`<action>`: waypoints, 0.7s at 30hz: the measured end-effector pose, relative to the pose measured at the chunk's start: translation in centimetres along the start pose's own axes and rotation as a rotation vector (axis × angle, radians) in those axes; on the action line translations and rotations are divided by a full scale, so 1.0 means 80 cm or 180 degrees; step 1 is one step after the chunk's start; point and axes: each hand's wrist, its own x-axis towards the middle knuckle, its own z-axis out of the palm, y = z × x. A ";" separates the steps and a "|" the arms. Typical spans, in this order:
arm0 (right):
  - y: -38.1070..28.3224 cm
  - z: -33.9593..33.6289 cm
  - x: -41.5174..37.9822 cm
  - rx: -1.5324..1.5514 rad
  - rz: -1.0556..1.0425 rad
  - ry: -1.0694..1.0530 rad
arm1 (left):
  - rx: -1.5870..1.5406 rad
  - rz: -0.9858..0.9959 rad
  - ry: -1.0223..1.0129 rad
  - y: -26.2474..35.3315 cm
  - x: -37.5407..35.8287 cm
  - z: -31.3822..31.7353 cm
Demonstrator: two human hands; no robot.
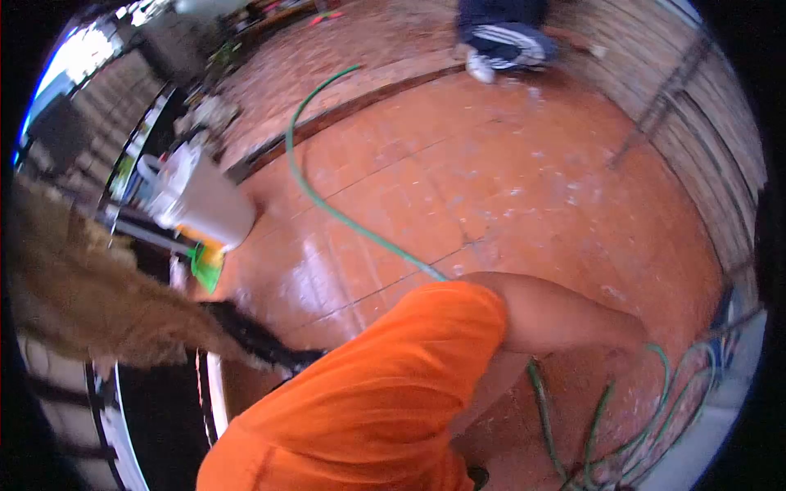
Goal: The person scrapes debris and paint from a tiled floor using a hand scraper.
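Note:
An orange sleeve fills the lower middle, and a bare arm, seemingly my left, reaches from it to the right. At its end my left hand (624, 358) is blurred beside the looped green hose (665, 378); its fingers and any hold on the hose cannot be made out. Another stretch of the same green colour curves over the wet orange tiled floor (409, 196) and passes behind my sleeve. My right hand does not show.
A person (503, 37) is low at the top, by the brick wall (704, 123). A white bucket (209, 196) stands at left near a green and yellow object (206, 263). A raised ledge (327, 123) crosses behind. Brown material (90, 286) hangs at far left.

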 end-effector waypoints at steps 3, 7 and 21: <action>0.008 -0.001 0.004 -0.0249 0.0308 0.0113 | 0.0138 -0.0219 -0.0792 0.087 -0.157 -0.076; -0.064 -0.017 -0.005 -0.0156 0.0601 0.0110 | 0.0213 -0.0237 -0.1272 0.127 -0.278 -0.177; 0.045 0.029 0.029 0.0739 -0.0109 0.0946 | 0.0512 -0.0420 -0.1462 0.147 -0.284 -0.194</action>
